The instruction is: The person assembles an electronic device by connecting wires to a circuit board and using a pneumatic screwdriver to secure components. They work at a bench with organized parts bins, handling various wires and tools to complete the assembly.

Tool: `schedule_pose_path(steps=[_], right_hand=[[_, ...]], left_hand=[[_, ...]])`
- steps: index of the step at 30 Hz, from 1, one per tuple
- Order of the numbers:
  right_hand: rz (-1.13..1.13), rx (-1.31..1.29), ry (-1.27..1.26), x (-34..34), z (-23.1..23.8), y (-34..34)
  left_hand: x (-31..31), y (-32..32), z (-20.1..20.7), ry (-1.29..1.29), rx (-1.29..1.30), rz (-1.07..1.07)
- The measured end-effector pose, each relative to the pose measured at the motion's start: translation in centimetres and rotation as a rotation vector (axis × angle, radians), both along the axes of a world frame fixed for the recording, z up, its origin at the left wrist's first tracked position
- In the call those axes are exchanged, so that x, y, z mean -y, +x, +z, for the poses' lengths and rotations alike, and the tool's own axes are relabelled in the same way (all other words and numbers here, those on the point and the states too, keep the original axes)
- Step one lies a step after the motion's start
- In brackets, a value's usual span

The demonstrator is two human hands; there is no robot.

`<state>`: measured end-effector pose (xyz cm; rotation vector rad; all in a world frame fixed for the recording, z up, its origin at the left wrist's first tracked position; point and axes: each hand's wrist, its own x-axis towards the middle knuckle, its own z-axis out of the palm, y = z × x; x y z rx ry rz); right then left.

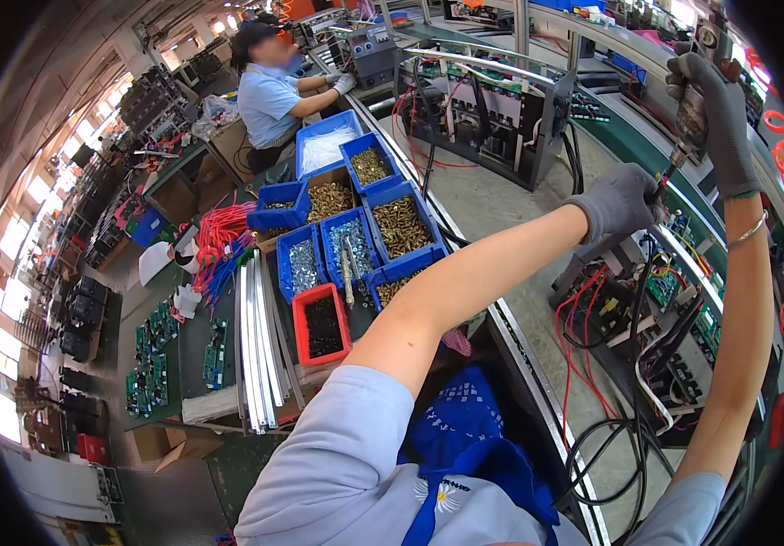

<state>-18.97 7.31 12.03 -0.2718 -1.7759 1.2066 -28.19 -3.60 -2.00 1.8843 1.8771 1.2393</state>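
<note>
My right hand (727, 123), in a grey glove, is wrapped round a power screwdriver (691, 116) held at the upper right with its bit pointing down. My left hand (621, 202), also in a grey glove, is closed beside the bit's lower end; whatever its fingers pinch is hidden. Below both hands stands an open machine chassis (597, 296) with green circuit boards (661, 288), red wires (567, 337) and black cables. The tool's tip is above the chassis's upper edge. I cannot tell whether it touches a screw.
On my left, blue bins (436, 238) hold brass and silver fasteners; a red bin (348, 320) holds small black parts. Metal strips (260, 350) and circuit boards (151, 364) lie beyond. Another open chassis (492, 114) stands farther along the line. A co-worker (269, 100) handles a unit there.
</note>
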Motion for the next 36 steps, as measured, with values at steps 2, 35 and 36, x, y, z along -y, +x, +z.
schedule_pose_path(steps=[2, 35, 36], right_hand=[[-0.022, 0.023, 0.004, -0.4, -0.1, 0.5], [0.460, 0.061, -1.408, 29.3, -27.1, 28.5], [0.409, 0.031, -1.402, 29.8, -27.0, 28.9]], left_hand=[[-0.5, 0.1, -0.2, 0.023, -0.025, -0.006], [19.8, 12.3, -11.8, 0.262, -0.572, -0.253], [20.7, 9.4, -11.5, 0.195, -0.471, -0.184]])
